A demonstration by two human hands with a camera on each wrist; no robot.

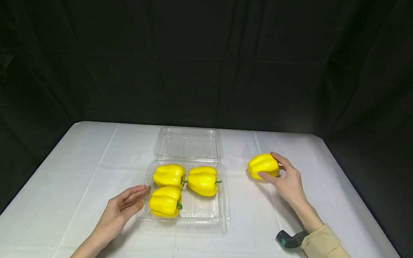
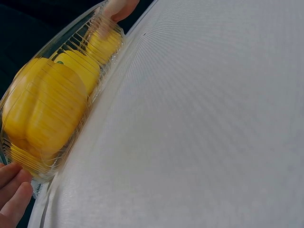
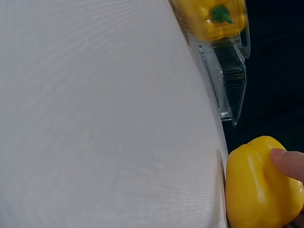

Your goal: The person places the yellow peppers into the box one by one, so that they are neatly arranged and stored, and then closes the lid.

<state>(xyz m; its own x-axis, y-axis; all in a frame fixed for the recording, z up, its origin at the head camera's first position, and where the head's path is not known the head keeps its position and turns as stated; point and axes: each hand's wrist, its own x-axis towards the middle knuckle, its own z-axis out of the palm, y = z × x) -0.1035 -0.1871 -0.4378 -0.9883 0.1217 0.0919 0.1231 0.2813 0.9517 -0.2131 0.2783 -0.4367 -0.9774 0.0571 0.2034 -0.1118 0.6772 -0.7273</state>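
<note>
The right hand (image 1: pixel 288 182) curls its fingers (image 3: pixel 289 164) around a loose yellow pepper (image 1: pixel 263 166) lying on the surface (image 1: pixel 86 157) toward its right edge, well apart from the clear clamshell tray (image 1: pixel 221 207) at the middle. The left hand (image 1: pixel 123 206), fingers straight and pressed together, touches the tray's left wall beside the front pepper (image 1: pixel 165 201); two more peppers (image 1: pixel 186 178) lie behind.

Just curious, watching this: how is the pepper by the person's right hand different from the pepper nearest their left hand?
The loose pepper lies on the bare white tablecloth, while the near-left pepper sits inside the clear plastic container with two others. The right hand grips the loose pepper; the left hand only rests straight-fingered against the container beside the other. The boxed pepper's green stem shows; the loose one's doesn't. Both are yellow and similar in size.
</note>
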